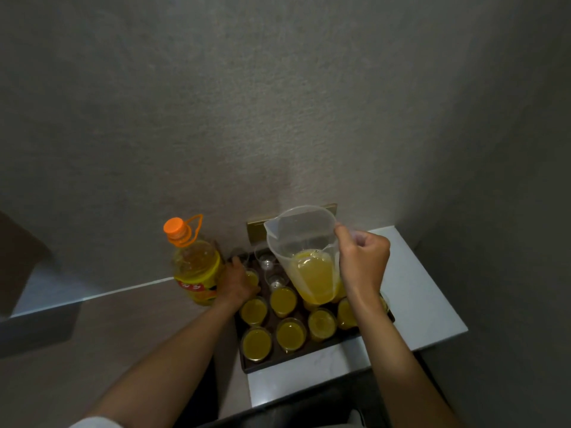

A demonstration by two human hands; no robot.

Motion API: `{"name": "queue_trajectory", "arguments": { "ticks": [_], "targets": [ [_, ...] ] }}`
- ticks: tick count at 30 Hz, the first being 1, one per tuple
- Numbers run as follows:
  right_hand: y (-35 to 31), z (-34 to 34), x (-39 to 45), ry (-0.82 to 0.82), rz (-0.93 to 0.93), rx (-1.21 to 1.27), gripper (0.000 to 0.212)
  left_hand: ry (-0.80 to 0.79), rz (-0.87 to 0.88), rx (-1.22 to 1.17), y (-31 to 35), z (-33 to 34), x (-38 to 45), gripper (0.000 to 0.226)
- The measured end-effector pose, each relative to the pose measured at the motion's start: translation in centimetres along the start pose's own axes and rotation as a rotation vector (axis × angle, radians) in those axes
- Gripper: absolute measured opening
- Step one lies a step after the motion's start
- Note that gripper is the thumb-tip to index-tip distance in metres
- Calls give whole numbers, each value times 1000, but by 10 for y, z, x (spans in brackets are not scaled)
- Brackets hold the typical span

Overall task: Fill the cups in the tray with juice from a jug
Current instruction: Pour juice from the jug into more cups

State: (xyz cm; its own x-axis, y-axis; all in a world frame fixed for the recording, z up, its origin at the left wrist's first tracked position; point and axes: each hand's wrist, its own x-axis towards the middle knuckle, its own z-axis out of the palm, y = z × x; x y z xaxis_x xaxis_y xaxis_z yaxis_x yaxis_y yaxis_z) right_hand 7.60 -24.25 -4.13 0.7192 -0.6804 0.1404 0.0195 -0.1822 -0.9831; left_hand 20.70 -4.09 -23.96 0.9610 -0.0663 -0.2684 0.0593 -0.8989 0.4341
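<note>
1. Right hand (362,263) curled tight round the handle of the jug (304,253), held up over the right half of the tray (265,365).
2. Jug clear, nearly upright, spout to the left, about a third full of orange juice (315,279).
3. Left hand (236,282) down at the tray's far-left corner, fingers wrapped round a filled cup (251,278).
4. Tray dark, sitting on a white counter (426,304), up against the grey wall (278,103).
5. Full cups (282,299) across the near rows, juice close to the rims.
6. Empty cups (268,263) at the back, just left of the jug.
7. Bottle (193,267) with orange cap and carry loop standing just left of the tray, beside the left hand; touching or not, cannot tell.
8. Brass plate (256,231) on the wall behind the jug.
</note>
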Motion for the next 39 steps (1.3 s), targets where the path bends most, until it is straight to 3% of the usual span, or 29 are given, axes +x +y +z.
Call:
{"name": "queue_trajectory", "arguments": {
  "ticks": [9, 12, 16, 24, 31, 39],
  "targets": [
    [2, -7, -1, -5, 15, 0, 52, -5, -16, -36, 1, -3, -6, 105],
    [2, -9, -1, -4, 20, 4, 51, 37, 11, -23, 6, -8, -10, 86],
    [1, -13, 2, -5, 37, 20, 52, 97, 181, 195, 15, -18, -12, 52],
    [1, -22, 8, 14, 55, 7, 51, -219, 525, 479, 44, -25, 4, 84],
    [3, -28, 14, 32, 61, 6, 53, -246, 617, 584, 47, -10, 17, 103],
    [9, -35, 18, 49, 67, -3, 54, -207, 631, 492, 45, -3, 17, 77]
  ]
}}
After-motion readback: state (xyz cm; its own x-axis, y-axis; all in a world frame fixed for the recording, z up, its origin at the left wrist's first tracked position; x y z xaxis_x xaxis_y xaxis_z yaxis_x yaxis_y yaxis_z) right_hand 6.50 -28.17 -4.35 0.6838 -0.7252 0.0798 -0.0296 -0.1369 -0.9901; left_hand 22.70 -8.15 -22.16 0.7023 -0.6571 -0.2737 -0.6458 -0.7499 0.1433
